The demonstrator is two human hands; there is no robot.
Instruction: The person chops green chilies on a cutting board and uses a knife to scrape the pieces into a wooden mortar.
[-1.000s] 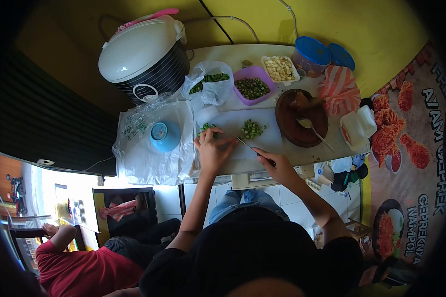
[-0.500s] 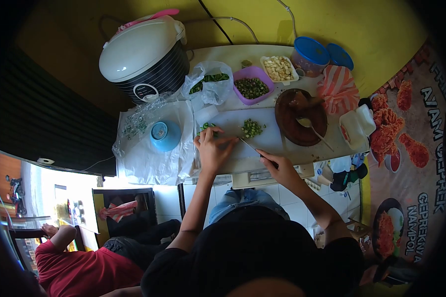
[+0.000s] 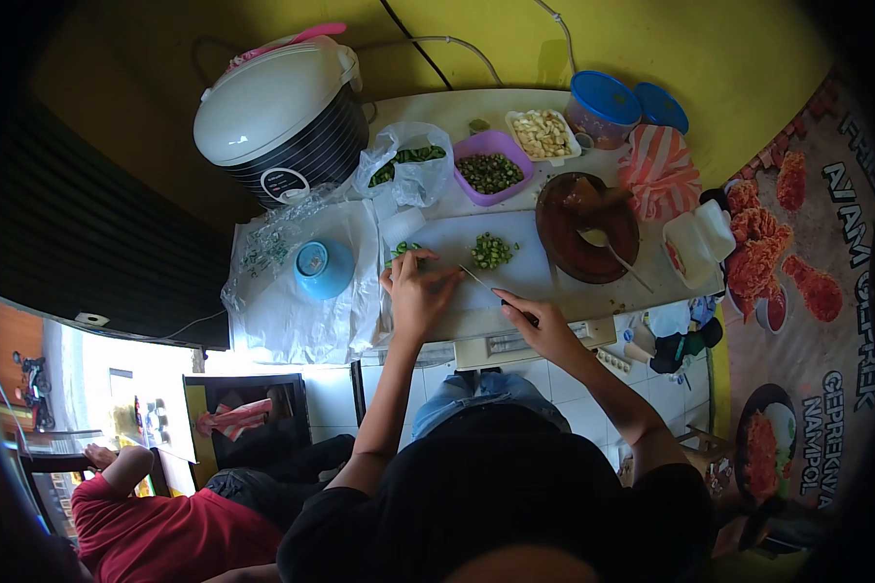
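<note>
My right hand (image 3: 537, 324) is closed round the dark handle of a small knife (image 3: 479, 281), whose blade points up and left over the white cutting board (image 3: 530, 267). My left hand (image 3: 419, 290) rests on the board's left part with its fingers bent down near the knife tip. What its fingertips hold is too small to make out. Green pieces (image 3: 405, 250) lie just beyond that hand. A small heap of chopped green pieces (image 3: 493, 251) sits on the middle of the board.
Behind the board stand a purple bowl (image 3: 528, 175), a plastic bag of green vegetables (image 3: 437, 183) and a white tray (image 3: 574, 150). A stone mortar (image 3: 556, 242) with a spoon is at the right. A blue bowl (image 3: 325, 269) and rice cooker (image 3: 297, 121) are left. A person in red (image 3: 165, 525) is lower left.
The knife has moved slightly left and down, with its blade nearer my left fingertips. My right hand has shifted a little left. My left hand is nearly unmoved.
</note>
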